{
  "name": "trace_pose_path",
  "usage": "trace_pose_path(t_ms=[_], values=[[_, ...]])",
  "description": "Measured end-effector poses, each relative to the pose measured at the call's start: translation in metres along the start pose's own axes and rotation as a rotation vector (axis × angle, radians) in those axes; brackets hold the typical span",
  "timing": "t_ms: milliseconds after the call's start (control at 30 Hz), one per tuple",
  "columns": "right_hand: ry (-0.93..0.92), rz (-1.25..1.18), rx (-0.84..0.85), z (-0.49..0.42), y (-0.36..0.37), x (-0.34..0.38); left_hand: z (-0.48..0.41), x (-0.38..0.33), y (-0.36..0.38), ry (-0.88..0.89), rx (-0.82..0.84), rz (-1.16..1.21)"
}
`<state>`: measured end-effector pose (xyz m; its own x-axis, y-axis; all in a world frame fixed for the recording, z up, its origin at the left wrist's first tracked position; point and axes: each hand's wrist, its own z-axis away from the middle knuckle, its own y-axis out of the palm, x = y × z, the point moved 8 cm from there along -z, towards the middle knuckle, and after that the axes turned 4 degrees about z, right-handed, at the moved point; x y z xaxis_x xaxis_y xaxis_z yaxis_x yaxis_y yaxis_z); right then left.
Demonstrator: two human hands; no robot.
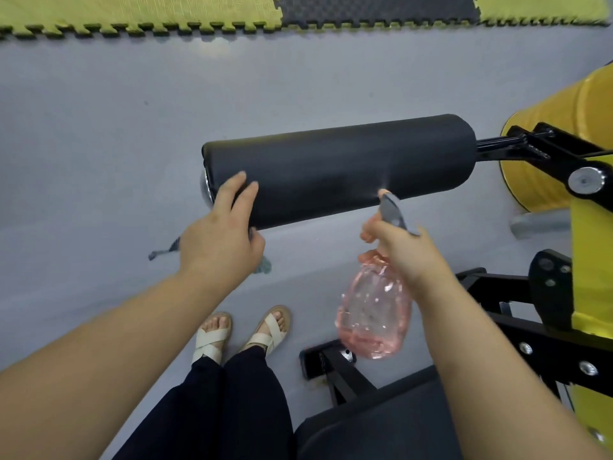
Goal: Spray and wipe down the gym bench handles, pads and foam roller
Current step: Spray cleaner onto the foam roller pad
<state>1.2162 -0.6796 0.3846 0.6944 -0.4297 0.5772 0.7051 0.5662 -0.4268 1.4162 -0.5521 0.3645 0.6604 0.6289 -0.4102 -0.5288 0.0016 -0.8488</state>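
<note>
Foam roller: black, lying level on a black arm that juts from the yellow frame; it hangs above the grey floor, ahead of both hands.
Left hand: fingers laid over the roller's left end, beside its chrome cap; the grip is closed on a grey-blue cloth caught under the palm, its ends showing on either side of the hand.
Right hand: the grip is wrapped around the neck of the spray bottle, with a finger on the trigger.
Spray bottle: clear pink body hanging below the hand; its grey head points at the roller's near side; the nozzle tip is just beside the vinyl; a faint mist shows at the tip.
Seat pad: black, at the lower right, under the right forearm.
Frame: black bolted bars run along the yellow upright on the right.
Floor: yellow and black interlocking mats lie along the far edge.
Feet: in pale cross-strap sandals, dark trousers above them, standing between the arms.
</note>
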Motion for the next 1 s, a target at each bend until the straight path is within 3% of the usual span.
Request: trace_pose_path(t_ms=[167,267,533,633,733,800,933,1000], values=[[0.081,-0.086,-0.183,-0.012,-0.059,-0.007,-0.036,-0.007,0.003,-0.041,0.09,-0.078],[0.076,-0.075,-0.203,-0.016,-0.074,-0.008,-0.029,-0.002,0.015,-0.028,0.13,-0.157],[-0.025,-0.032,-0.055,-0.006,-0.034,0.003,0.014,-0.001,0.041,0.059,0.201,-0.323],[-0.075,0.073,0.064,0.004,0.006,0.006,0.021,0.001,0.041,0.041,0.163,-0.167],[-0.123,0.15,0.184,0.019,0.044,0.011,0.011,0.001,0.016,0.023,0.011,0.06],[-0.156,0.166,0.252,0.028,0.064,0.016,-0.005,0.002,0.004,0.003,-0.049,0.048],[-0.187,0.226,0.241,0.028,0.07,0.017,-0.025,0.006,0.008,-0.037,0.034,-0.082],[-0.131,0.109,0.165,0.019,0.053,0.013,-0.022,0.007,0.013,-0.028,0.06,-0.141]])
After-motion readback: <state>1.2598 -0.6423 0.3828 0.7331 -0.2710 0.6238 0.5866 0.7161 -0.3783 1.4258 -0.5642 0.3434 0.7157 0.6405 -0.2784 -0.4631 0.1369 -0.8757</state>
